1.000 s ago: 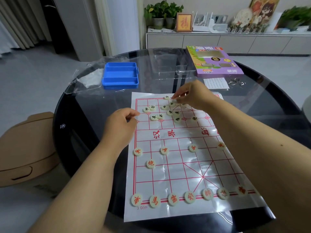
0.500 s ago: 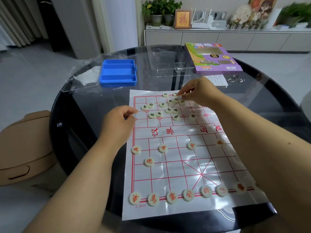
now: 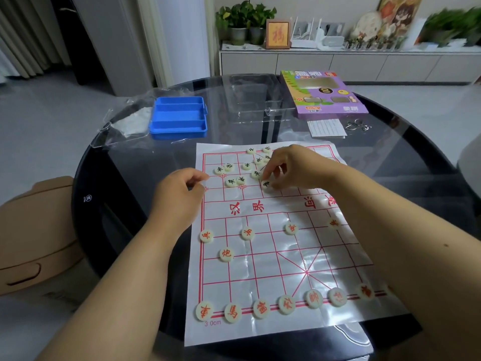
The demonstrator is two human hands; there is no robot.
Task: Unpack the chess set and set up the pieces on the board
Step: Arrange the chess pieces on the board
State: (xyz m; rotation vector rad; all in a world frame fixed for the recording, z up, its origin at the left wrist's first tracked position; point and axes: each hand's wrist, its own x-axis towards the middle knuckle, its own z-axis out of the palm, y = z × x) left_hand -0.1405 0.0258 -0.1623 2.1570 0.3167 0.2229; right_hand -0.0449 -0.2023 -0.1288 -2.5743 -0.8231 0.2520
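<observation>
Right hand (image 3: pixel 294 168) now nearer, grip pinching black-marked piece (image 3: pixel 266 184); left hand (image 3: pixel 179 194) grip curled, empty.

The board sheet (image 3: pixel 273 256) reads "汉界" mid-field and "3 0cm" (near corner); the purple box (image 3: pixel 322 97) shows "XCAI".

I see a round dark glass table (image 3: pixel 130 178) carrying everything; my left hand (image 3: pixel 179 194) rests at the left edge of the white, red-gridded board sheet (image 3: pixel 260 269), which lies flat on the glass and reaches the table's near rim. Beyond that hand lies a blue compartment tray (image 3: pixel 179 118), with crumpled clear plastic wrap (image 3: pixel 125 121) to its left; past my right hand (image 3: pixel 294 168) sit a clear plastic lid (image 3: pixel 255 100), a purple game box (image 3: pixel 322 95), a small printed leaflet (image 3: pixel 326 128) and a metal ring puzzle (image 3: pixel 358 125) just beside it.
</observation>
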